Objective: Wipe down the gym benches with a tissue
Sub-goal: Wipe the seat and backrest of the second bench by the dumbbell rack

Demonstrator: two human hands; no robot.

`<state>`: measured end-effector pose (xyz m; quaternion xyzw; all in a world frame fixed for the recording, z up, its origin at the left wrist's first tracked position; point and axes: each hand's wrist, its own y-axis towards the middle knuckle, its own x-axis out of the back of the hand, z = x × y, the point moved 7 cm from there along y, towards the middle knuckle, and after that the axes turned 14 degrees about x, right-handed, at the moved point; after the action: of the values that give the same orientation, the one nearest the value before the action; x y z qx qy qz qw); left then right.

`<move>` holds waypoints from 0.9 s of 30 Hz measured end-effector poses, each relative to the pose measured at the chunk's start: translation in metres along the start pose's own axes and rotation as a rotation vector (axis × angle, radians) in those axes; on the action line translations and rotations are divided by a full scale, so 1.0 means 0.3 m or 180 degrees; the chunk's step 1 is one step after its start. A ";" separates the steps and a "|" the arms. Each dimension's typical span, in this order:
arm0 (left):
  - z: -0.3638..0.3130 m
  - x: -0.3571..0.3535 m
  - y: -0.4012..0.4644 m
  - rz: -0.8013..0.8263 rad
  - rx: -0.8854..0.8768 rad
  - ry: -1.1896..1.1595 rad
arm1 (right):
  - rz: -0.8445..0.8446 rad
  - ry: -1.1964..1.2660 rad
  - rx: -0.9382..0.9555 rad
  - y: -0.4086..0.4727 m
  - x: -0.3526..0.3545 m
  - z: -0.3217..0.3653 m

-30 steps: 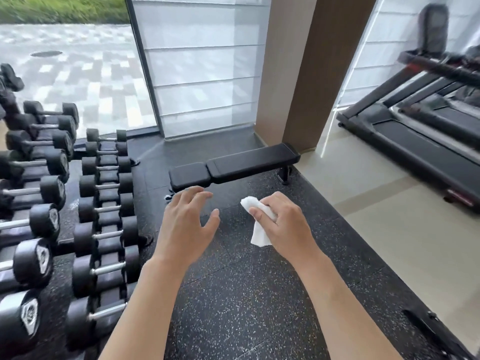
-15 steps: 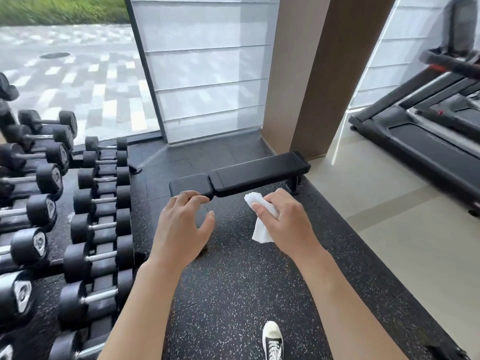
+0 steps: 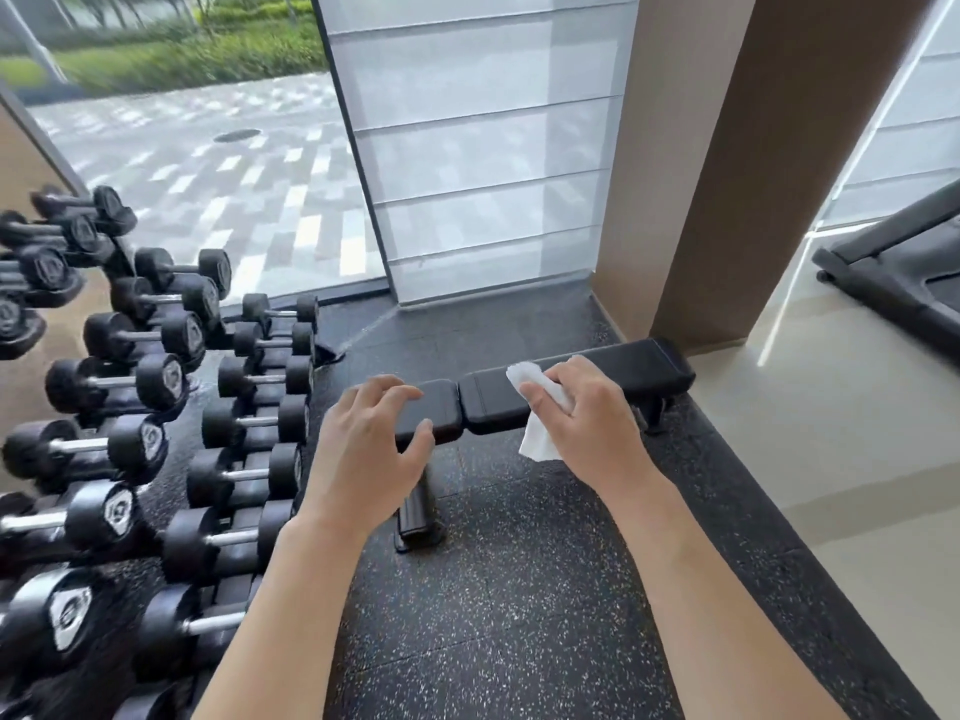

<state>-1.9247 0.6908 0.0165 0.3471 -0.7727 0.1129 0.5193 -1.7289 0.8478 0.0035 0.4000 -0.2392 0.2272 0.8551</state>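
A black padded flat bench [image 3: 639, 371] stands crosswise on the speckled rubber floor ahead of me, with a short seat pad [image 3: 441, 407] on its left end. My right hand [image 3: 587, 423] grips a crumpled white tissue [image 3: 543, 407] and overlaps the long pad in the image; I cannot tell if it touches. My left hand [image 3: 369, 454] is open with fingers spread, held in front of the seat pad and holding nothing. Both hands hide parts of the bench's near edge.
A rack of black dumbbells [image 3: 156, 433] fills the left side. A brown pillar [image 3: 727, 163] and frosted window panels [image 3: 478, 148] stand behind the bench. A treadmill [image 3: 893, 283] sits at the far right on pale flooring. The bench's foot [image 3: 415, 517] rests below my left hand.
The bench has come nearer and now lies under my hands in the image. My right hand with the tissue has moved over the long pad; my left hand is by the seat pad.
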 end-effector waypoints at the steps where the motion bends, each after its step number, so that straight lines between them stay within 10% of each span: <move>1: 0.001 -0.006 0.019 -0.0006 0.0036 0.0053 | 0.0026 0.0045 0.0017 0.022 -0.011 -0.023; 27: 0.491 -0.180 1.104 0.0047 0.0277 0.0318 | 0.0597 0.0004 -0.0035 0.909 -0.808 -0.340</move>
<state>-2.2360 0.8777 -0.0335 0.3576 -0.7428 0.1673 0.5407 -2.0534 1.0382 -0.0405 0.3710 -0.2763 0.3052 0.8324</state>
